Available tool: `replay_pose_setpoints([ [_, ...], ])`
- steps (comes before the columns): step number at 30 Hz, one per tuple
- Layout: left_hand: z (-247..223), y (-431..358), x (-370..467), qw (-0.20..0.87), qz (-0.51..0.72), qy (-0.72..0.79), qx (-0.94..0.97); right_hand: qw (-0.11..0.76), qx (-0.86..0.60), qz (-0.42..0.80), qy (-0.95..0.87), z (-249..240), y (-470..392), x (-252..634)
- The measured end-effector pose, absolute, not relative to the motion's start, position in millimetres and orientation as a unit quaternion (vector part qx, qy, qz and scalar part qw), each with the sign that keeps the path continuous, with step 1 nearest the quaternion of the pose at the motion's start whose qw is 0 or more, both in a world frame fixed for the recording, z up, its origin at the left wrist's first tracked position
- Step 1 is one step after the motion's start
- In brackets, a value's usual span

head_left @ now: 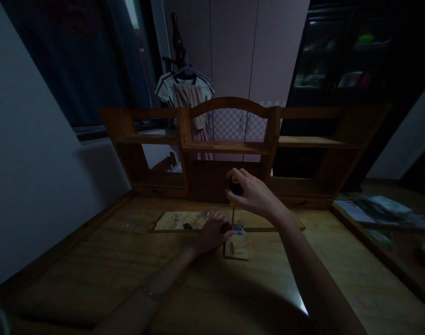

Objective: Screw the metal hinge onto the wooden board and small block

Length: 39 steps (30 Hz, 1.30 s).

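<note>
My right hand [250, 193] is wrapped round the black and yellow handle of a screwdriver [236, 187], held upright. The screwdriver's shaft points down at a small metal hinge [238, 228]. This hinge lies where a long wooden board [179, 220] meets a short wooden piece [237, 249]. My left hand [215, 231] rests over the long board, its fingertips beside the hinge and the screwdriver tip. Its fingers are bent together, and what they hold, if anything, is too small to make out.
A wooden shelf unit [229, 148] stands along the back of the wooden tabletop [135, 265]. Small metal bits [131, 223] lie at the left. Papers and a plastic packet [387, 207] are at the right, beyond the raised edge.
</note>
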<state>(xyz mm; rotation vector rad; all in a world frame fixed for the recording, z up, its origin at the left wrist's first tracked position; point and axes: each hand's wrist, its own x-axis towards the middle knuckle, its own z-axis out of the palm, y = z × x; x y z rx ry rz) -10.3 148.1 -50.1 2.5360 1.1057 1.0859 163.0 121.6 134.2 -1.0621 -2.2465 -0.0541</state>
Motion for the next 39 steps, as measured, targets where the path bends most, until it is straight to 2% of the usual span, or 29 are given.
replay_pose_setpoints([
  [13,-46,145,-9,0.106,0.364,0.373,0.847,0.326,-0.403,-0.027,-0.855,136,120,163],
  [39,-37,143,-8,0.068,0.328,0.344,0.877,0.318,-0.391,-0.047,-0.863,144,119,169],
])
